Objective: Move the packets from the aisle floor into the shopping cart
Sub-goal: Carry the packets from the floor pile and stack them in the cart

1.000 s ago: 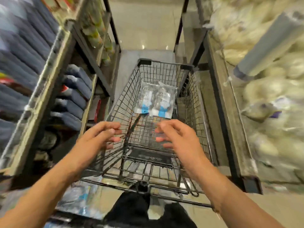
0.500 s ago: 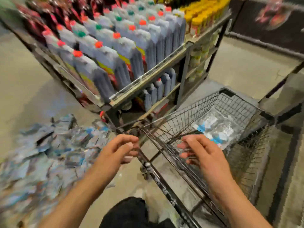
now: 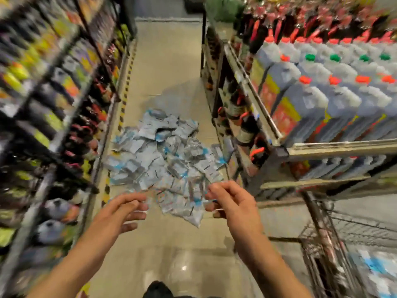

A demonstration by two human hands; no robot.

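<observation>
A heap of several clear packets with blue marks (image 3: 163, 158) lies on the aisle floor ahead of me. My left hand (image 3: 120, 214) and my right hand (image 3: 232, 207) hover above the near edge of the heap, both empty, with fingers loosely bent. The wire shopping cart (image 3: 326, 239) stands at the lower right, partly cut off by the frame edge. Packets in the cart (image 3: 373, 267) show as a blurred white and blue patch.
Shelves of bottles and jugs (image 3: 311, 100) run along the right of the aisle. Dark shelves with colourful goods (image 3: 53, 104) line the left. Beige floor (image 3: 167, 61) stretches beyond the heap. The whole view is motion blurred.
My view has swung left from the cart to the heap on the floor. The cart has slid to the lower right of the view. Both hands stay empty, now over the heap.
</observation>
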